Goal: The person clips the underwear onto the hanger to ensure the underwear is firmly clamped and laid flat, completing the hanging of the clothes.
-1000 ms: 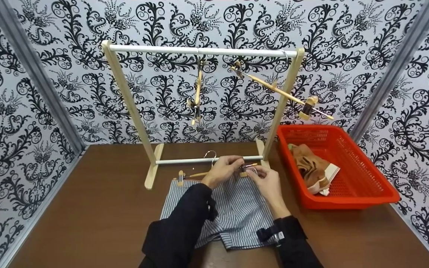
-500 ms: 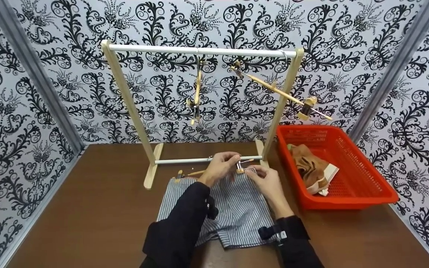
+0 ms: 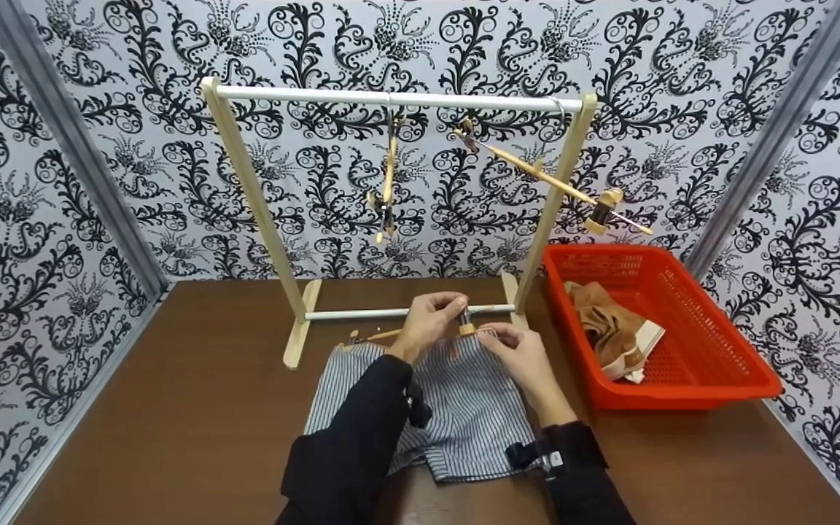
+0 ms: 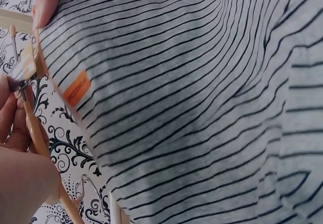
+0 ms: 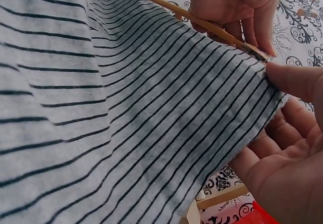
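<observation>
Blue-and-white striped shorts [image 3: 464, 408] lie on the table, their waistband side lifted towards the rack. My left hand [image 3: 426, 324] pinches the right clip [image 3: 467, 322] of a wooden clip hanger [image 5: 217, 30] at the waistband. The hanger's left clip [image 3: 353, 337] sits at the other waist corner. With thumb and fingers my right hand [image 3: 526, 357] pinches the near waist corner, beside that right clip. An orange label [image 4: 78, 89] shows on the waistband in the left wrist view. Whether the right clip bites the cloth, I cannot tell.
Behind the hands stands a wooden rack [image 3: 256, 193] with a white top rail [image 3: 303, 95]. Two bare clip hangers hang from it, one edge-on [image 3: 389, 175] and one slanted [image 3: 537, 173]. A red basket [image 3: 682, 394] at the right holds a brown garment [image 3: 602, 324].
My left hand has shifted slightly left and up, tilting the clip more upright. The hanger's hook, seen above the rack's lower bar before, is now hidden in the head view. My right hand barely moved.
</observation>
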`<state>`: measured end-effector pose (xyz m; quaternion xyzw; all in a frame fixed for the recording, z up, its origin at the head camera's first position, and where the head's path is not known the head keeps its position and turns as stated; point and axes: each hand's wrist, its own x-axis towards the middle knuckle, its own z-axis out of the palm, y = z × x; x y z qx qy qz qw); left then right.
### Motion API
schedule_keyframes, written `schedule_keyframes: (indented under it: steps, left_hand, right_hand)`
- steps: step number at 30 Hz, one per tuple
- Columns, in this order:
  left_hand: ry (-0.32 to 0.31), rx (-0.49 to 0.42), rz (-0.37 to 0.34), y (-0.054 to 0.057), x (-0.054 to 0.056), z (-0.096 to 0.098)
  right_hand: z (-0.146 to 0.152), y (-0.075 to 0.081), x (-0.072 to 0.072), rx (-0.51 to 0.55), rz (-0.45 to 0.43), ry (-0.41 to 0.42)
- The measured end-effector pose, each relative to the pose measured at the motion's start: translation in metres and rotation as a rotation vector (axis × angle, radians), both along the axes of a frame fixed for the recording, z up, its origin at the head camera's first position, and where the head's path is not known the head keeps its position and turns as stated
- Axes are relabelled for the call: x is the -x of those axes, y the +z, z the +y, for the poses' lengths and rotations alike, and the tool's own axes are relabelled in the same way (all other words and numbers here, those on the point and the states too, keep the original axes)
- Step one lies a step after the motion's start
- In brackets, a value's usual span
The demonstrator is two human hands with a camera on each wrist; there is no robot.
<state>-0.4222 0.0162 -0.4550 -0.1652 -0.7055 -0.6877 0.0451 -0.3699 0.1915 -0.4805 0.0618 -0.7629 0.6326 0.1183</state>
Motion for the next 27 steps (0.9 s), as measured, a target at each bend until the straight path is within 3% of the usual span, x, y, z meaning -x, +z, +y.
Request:
schedule_keyframes:
  steps: [8,12,18,27]
  left_hand:
    - [-0.083,-0.068,-0.048,-0.0056,-0.001,0.0008]
    - [-0.076,-0.035,-0.033,-0.0066,-0.0005,0.0014]
    - [-0.093,-0.021,-0.06,-0.0052,-0.0025,0.0013]
    - [-0.076,0.129,0.034,-0.0082,-0.0069,0.0023]
  right_hand:
    - [-0.0059,-0.004,0.0054,-0.021,0.108,-0.12]
    - [-0.0073,-0.0043,0.0055,-0.027,0.127,-0.167]
    - [-0.0077,-0.0013,0.0029,0.008,0.076,-0.168]
    - [-0.0043,0.0006,0.0007,0.102,-0.042,-0.077]
